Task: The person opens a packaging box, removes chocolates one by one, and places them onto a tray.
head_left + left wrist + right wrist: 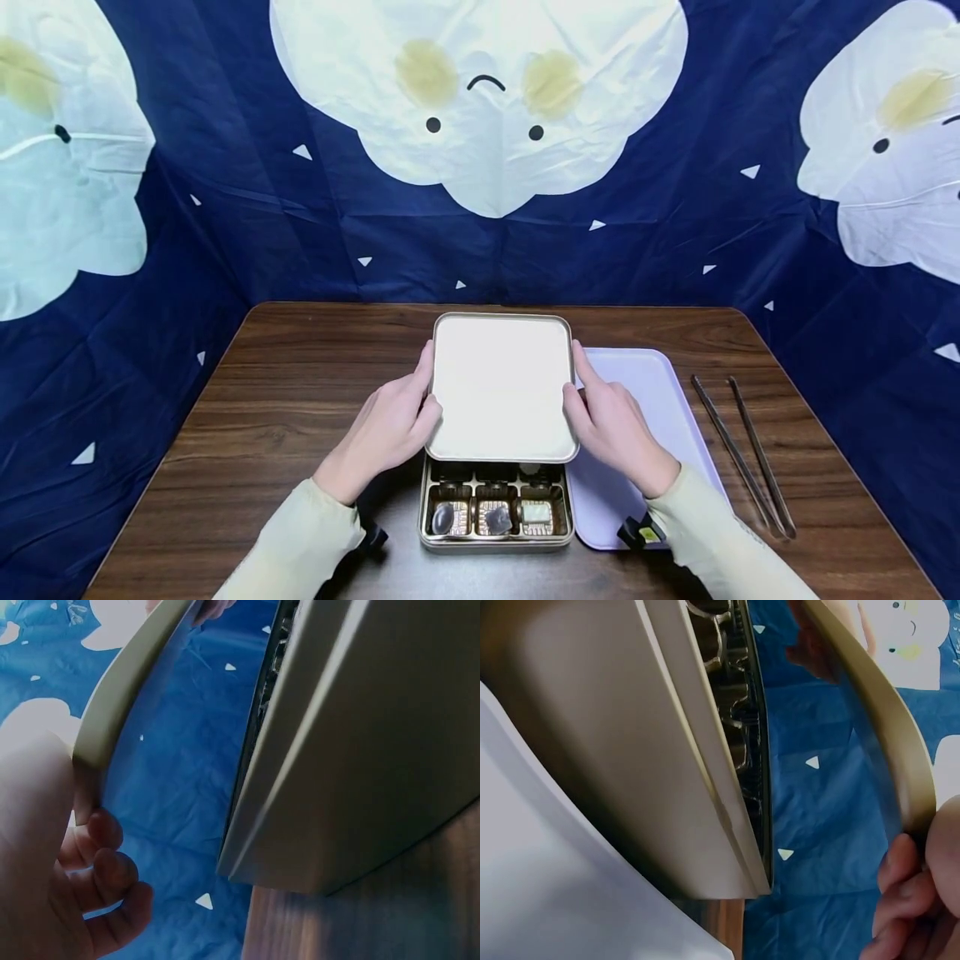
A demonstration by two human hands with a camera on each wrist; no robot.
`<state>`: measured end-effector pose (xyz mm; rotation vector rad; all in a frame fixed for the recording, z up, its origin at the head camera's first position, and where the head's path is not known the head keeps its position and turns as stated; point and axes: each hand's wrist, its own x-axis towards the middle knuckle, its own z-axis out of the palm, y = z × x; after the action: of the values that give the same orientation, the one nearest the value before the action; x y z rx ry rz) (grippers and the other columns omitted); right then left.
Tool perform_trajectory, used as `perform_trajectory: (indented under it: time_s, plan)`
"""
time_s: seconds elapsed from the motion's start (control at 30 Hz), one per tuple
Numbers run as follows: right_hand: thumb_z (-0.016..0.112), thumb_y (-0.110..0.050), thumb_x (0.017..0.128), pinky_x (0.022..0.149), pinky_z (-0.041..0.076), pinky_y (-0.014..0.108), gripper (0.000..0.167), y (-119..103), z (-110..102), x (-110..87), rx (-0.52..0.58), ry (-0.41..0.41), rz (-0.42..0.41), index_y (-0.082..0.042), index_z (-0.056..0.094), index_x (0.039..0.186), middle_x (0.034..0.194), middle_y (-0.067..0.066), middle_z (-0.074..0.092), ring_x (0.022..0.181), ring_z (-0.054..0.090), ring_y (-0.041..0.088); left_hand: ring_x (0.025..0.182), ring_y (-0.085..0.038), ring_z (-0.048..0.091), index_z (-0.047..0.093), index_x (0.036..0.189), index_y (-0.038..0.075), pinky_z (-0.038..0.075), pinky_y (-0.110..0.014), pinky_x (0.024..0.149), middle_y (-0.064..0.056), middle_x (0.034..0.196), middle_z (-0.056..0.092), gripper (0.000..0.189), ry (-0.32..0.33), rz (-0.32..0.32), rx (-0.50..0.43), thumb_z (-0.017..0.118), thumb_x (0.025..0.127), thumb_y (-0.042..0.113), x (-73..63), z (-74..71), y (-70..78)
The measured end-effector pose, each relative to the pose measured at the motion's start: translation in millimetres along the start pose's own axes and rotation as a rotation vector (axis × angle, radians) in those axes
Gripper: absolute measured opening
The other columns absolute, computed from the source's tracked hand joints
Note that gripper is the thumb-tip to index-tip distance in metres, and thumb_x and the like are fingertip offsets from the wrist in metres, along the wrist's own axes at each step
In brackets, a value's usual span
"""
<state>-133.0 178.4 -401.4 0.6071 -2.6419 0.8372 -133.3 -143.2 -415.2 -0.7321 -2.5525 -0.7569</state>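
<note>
A square tin lid (502, 387), white on top with a thin metallic rim, is held level between both hands. My left hand (392, 423) grips its left edge, and my right hand (613, 423) grips its right edge. Below it stands the gold tin box (497, 546), and both wrist views show a gap between lid and box. In the box's front row of gold compartments lie a dark oval piece (443, 518), a dark grey angular piece (498, 520) and a pale square piece (536, 512). The lid hides most of the back compartments.
A pale lilac tray (637, 375) lies on the wooden table (300, 375), right of the box and partly under my right arm. Metal tongs (746, 454) lie farther right. A dark blue cloth (525, 258) with cloud shapes hangs around the table's back and sides.
</note>
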Motion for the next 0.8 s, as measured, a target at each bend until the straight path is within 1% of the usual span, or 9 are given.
perform_trajectory:
  time_s: [0.1, 0.17, 0.23, 0.33, 0.43, 0.6, 0.73, 0.8]
  plan:
    - [0.056, -0.008, 0.102, 0.04, 0.021, 0.023, 0.062, 4.5, 1.8, 6.5, -0.008, 0.011, -0.024, 0.007, 0.035, 0.16, 0.048, -0.02, 0.032, 0.039, 0.019, -0.006, 0.095, -0.024, 0.074, 0.027, 0.165, -0.001, 0.06, -0.047, 0.076, -0.016, 0.121, 0.075, 0.072, -0.027, 0.002, -0.003, 0.052, 0.099, 0.013, 6.9, -0.6, -3.6]
    - [0.056, -0.008, 0.102, 0.039, 0.021, 0.023, 0.062, 7.7, 2.7, 11.9, -0.021, 0.015, -0.037, 0.008, 0.036, 0.159, 0.048, -0.019, 0.033, 0.038, 0.021, -0.005, 0.098, -0.025, 0.073, 0.027, 0.164, -0.003, 0.06, -0.048, 0.078, -0.016, 0.122, 0.074, 0.071, -0.051, -0.005, -0.005, 0.051, 0.099, 0.014, 11.7, -1.2, -6.3]
    - [0.056, -0.008, 0.102, 0.039, 0.022, 0.024, 0.061, 10.6, 3.6, 17.5, -0.035, 0.014, -0.043, 0.009, 0.037, 0.158, 0.048, -0.017, 0.035, 0.038, 0.023, -0.003, 0.102, -0.026, 0.073, 0.027, 0.164, -0.004, 0.06, -0.048, 0.08, -0.017, 0.127, 0.072, 0.07, -0.078, -0.011, -0.002, 0.049, 0.1, 0.013, 16.4, -1.2, -10.4]
    - [0.055, -0.009, 0.103, 0.039, 0.025, 0.026, 0.061, 14.5, 5.6, 25.8, -0.052, -0.007, -0.034, 0.009, 0.037, 0.158, 0.049, -0.014, 0.038, 0.038, 0.027, 0.001, 0.109, -0.028, 0.072, 0.026, 0.164, -0.005, 0.059, -0.05, 0.083, -0.019, 0.132, 0.07, 0.069, -0.118, -0.021, 0.003, 0.048, 0.101, 0.014, 23.5, -1.1, -16.7]
    - [0.054, -0.01, 0.103, 0.04, 0.028, 0.029, 0.061, 18.3, 9.2, 33.6, -0.066, -0.027, -0.026, 0.009, 0.036, 0.158, 0.05, -0.011, 0.042, 0.04, 0.032, 0.004, 0.116, -0.03, 0.069, 0.024, 0.164, -0.005, 0.058, -0.051, 0.088, -0.021, 0.14, 0.066, 0.07, -0.147, -0.031, 0.003, 0.047, 0.101, 0.015, 30.7, -0.4, -23.0]
    - [0.053, -0.01, 0.104, 0.04, 0.032, 0.031, 0.06, 23.9, 15.2, 46.8, -0.074, -0.038, -0.018, 0.008, 0.037, 0.159, 0.052, -0.008, 0.048, 0.04, 0.038, 0.008, 0.115, -0.031, 0.069, 0.02, 0.166, -0.002, 0.058, -0.052, 0.087, -0.021, 0.143, 0.064, 0.072, -0.186, -0.048, -0.004, 0.046, 0.101, 0.016, 42.9, 1.0, -32.5]
    - [0.051, -0.012, 0.105, 0.04, 0.029, 0.031, 0.06, 28.0, 18.2, 58.8, -0.079, -0.059, -0.008, 0.007, 0.036, 0.159, 0.051, -0.005, 0.045, 0.038, 0.035, 0.01, 0.115, -0.033, 0.069, 0.023, 0.165, -0.004, 0.057, -0.054, 0.087, -0.022, 0.142, 0.064, 0.071, -0.206, -0.065, 0.025, 0.046, 0.101, 0.018, 52.6, 1.3, -41.3]
    - [0.051, -0.013, 0.105, 0.041, 0.031, 0.033, 0.059, 30.0, 19.5, 65.5, -0.095, -0.07, 0.0, 0.007, 0.037, 0.159, 0.051, -0.004, 0.045, 0.039, 0.036, 0.013, 0.118, -0.035, 0.068, 0.025, 0.164, -0.006, 0.056, -0.055, 0.089, -0.023, 0.144, 0.062, 0.071, -0.215, -0.071, 0.04, 0.046, 0.101, 0.018, 57.4, 1.1, -45.8]
